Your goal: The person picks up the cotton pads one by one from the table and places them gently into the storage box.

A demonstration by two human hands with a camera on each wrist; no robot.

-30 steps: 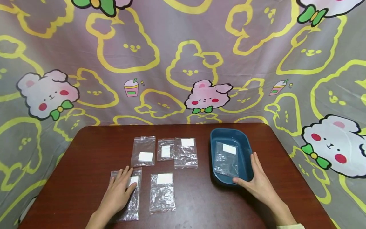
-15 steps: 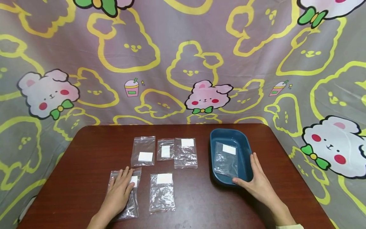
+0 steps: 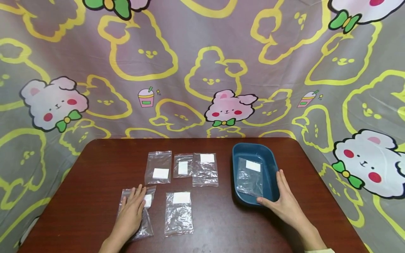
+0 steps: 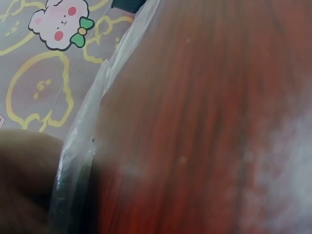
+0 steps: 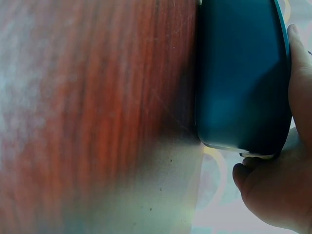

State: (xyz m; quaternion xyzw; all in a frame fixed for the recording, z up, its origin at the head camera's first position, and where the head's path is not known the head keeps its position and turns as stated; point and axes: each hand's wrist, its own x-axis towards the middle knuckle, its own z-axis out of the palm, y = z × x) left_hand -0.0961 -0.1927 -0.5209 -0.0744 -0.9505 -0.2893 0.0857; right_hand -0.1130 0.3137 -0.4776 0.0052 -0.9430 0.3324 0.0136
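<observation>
My left hand [image 3: 130,211] lies over a clear zip bag [image 3: 143,228] with a white label at the front left of the table, its fingers extended across the bag and its thumb close beside them. In the left wrist view, a raised edge of the clear plastic [image 4: 78,156] stands beside the hand. My right hand [image 3: 286,202] rests against the near right corner of a blue plastic tray [image 3: 273,182]. Its thumb touches the near rim and its straight fingers lie along the right wall. Inside the tray lies another labelled zip bag [image 3: 250,181].
Another labelled zip bag [image 3: 178,218] lies flat to the right of my left hand. Behind, three more zip bags sit in a row: a left one [image 3: 156,161], a small middle one [image 3: 188,172] and a right one [image 3: 205,172]. A patterned cloth [image 3: 177,84] hangs behind the brown table [image 3: 221,225].
My left thumb has drawn in toward the fingers, and the bag beneath has crumpled, its lower right edge shifting inward. More of its label shows. The right hand and tray stay put.
</observation>
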